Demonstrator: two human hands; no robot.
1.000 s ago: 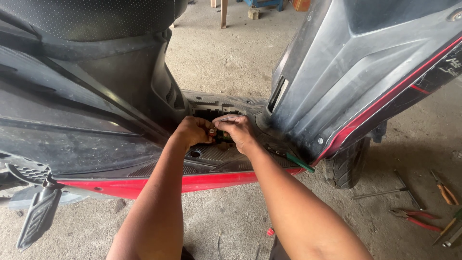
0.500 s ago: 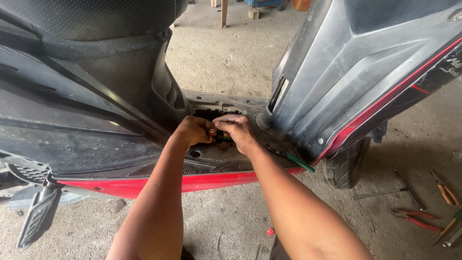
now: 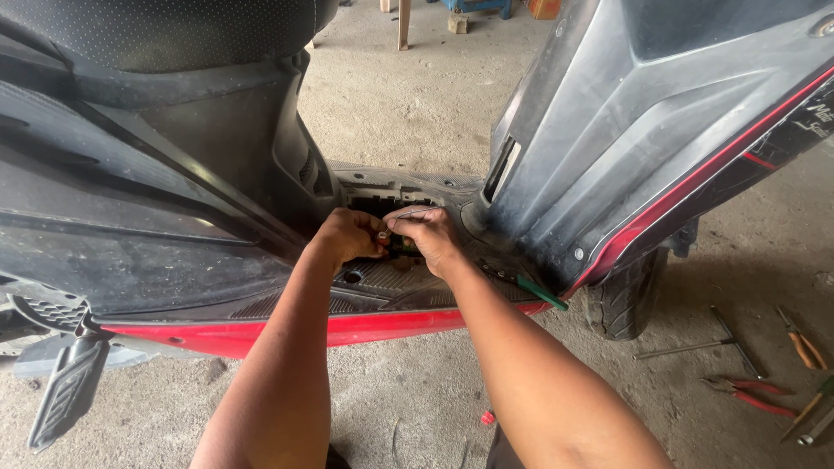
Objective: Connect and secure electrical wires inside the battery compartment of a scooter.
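— What's closest to the camera?

— Two bare forearms reaching forward over the concrete floor (image 3: 400,130). A small red cap (image 3: 487,418) lies on the floor between them, near the bottom edge.

— And the hands?

— They meet on the scooter (image 3: 174,234), at an open compartment (image 3: 382,201) in its footboard. The left hand (image 3: 347,236) is curled, fingertips pinched together on a small metal-tipped part (image 3: 383,235). The right hand (image 3: 432,239) is bent just beside it, thumb and fingers closed on the same spot, with a thin grey wire (image 3: 408,211) arching over its knuckles. I cannot tell exactly what the right fingers clamp.

— What's inside that compartment?

— Dark, mostly hidden by the hands. The wire runs towards it; the rest is too shadowed to make out.

— Anything else on the footboard?

— A green-handled screwdriver (image 3: 540,292) lies on its ribbed right side, just beside the front panel (image 3: 625,148), which is grey with a red stripe.

— And the ground to the right?

— Past the front tyre (image 3: 622,300): a T-shaped wrench (image 3: 695,343), red-handled pliers (image 3: 743,393) and an orange-handled screwdriver (image 3: 804,340), all well apart from the hands.

— Further back?

— Wooden legs (image 3: 403,22) stand on the bare concrete at the far end.
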